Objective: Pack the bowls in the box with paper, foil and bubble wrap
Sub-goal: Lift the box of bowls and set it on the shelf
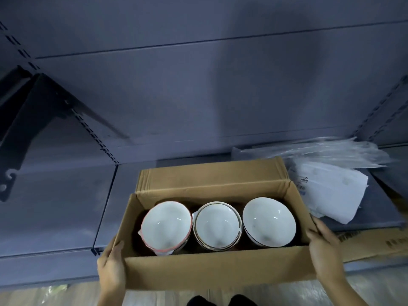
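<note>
Head view shows the left hand [111, 265] and right hand [324, 246] each clasping one short end of the box [216, 272], its long axis running between them along the shelf [55, 208] edge.

One open brown cardboard box [217, 273] holds three stacks of white ceramic bowls: one pink-rimmed stack [166, 226], one beige-rimmed stack [216, 226] and one dark-rimmed stack [269, 221]. Two bare hands, left hand [111, 267] and right hand [324, 248], are in view. One heap of clear plastic wrap [344, 151] and one pile of white paper sheets [331, 191] lie on the shelf.
</note>
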A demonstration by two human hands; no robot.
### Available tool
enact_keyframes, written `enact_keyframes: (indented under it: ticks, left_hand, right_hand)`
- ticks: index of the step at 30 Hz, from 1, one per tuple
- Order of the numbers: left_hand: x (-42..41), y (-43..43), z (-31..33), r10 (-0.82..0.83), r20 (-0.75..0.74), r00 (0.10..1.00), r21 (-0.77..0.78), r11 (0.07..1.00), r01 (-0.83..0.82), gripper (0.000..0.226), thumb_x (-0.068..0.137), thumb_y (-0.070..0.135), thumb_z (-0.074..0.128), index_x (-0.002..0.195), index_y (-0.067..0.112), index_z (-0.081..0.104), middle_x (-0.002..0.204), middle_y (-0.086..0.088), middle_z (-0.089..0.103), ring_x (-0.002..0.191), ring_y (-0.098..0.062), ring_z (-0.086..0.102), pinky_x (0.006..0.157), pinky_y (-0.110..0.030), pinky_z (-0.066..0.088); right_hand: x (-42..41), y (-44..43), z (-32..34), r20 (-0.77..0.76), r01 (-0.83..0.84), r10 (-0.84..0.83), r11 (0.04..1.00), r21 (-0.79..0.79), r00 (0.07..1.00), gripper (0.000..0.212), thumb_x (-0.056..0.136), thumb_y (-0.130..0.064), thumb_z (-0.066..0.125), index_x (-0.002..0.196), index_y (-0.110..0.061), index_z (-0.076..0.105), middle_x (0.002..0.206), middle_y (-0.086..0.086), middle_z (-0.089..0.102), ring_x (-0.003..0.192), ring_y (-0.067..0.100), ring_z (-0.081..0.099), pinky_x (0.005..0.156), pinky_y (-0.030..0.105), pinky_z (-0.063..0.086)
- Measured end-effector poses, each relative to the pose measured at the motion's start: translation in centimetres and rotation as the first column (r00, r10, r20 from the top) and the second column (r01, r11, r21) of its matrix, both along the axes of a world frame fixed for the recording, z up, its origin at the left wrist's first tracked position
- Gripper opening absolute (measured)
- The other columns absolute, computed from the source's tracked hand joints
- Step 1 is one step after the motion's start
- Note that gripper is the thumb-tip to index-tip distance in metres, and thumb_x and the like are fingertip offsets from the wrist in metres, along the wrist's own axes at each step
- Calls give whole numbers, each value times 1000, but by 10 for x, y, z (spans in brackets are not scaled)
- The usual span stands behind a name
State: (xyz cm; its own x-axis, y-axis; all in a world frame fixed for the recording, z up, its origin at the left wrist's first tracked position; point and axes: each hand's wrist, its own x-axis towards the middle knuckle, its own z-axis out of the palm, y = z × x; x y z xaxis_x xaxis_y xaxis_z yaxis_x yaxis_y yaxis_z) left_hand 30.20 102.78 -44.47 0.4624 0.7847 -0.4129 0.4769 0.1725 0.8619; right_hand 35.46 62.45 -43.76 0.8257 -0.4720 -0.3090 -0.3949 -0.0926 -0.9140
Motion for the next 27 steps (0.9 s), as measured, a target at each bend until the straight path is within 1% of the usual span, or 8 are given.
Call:
enact_keyframes:
  ticks: [8,12,15,17,19,21,24,27]
  left_hand:
    - [41,-4,-6,3,78,997,23,1000,-5,30,93,16,46,116,6,61,111,-14,60,99,-27,50,91,-37,37]
    - [73,-7,-3,3,168,986,42,999,-10,20,92,9,44,77,15,58,76,-9,52,78,-24,44,67,-33,34]
    - [88,-11,-2,-2,229,973,79,997,-17,34,92,0,37,67,18,50,54,9,60,62,-10,40,59,-18,31]
    - [91,-11,-5,-9,285,958,96,995,-19,31,92,-3,36,80,12,60,49,24,58,60,3,51,58,-8,37]
    - [89,-12,-8,-25,345,938,126,992,-20,32,90,-5,37,107,5,63,62,23,60,61,12,56,58,0,39]
    - [86,-12,-10,-44,373,927,136,991,-8,38,91,-5,38,122,1,58,83,10,60,73,1,57,66,-5,40]
    - [79,-11,-10,-55,373,926,123,992,9,39,92,0,39,125,4,58,105,-1,54,96,-15,48,80,-20,34]
    - [72,-11,-9,-76,374,924,132,991,28,37,92,0,40,124,4,58,105,-3,53,97,-17,47,79,-23,38]
  right_hand:
    - [42,16,-16,127,-12,19,998,-58,992,39,91,5,45,115,-22,60,111,0,59,108,18,50,90,28,32]
    - [70,26,-22,221,21,2,995,-102,975,40,90,8,42,123,-8,59,115,2,59,105,13,49,86,19,36]
    - [83,33,-31,312,103,-72,991,-83,947,42,88,9,40,122,-6,59,110,1,63,85,-4,55,74,8,39]
    - [87,34,-38,382,142,-115,989,-45,917,42,87,10,37,119,-5,60,93,-18,66,74,-17,55,68,-1,38]
    - [84,36,-43,445,151,-128,988,-18,887,43,87,10,35,116,-7,61,85,-28,65,74,-19,55,68,-2,39]
    - [81,36,-45,458,148,-131,989,-3,879,46,86,7,35,118,-11,62,100,-14,64,79,-13,57,69,-1,40]
    - [76,38,-42,458,159,-137,987,-9,878,47,86,2,35,119,-15,63,115,-1,63,97,5,55,78,4,41]
    - [71,38,-41,484,151,-115,988,-35,867,47,86,2,34,119,-13,63,121,5,63,105,13,54,90,17,44]
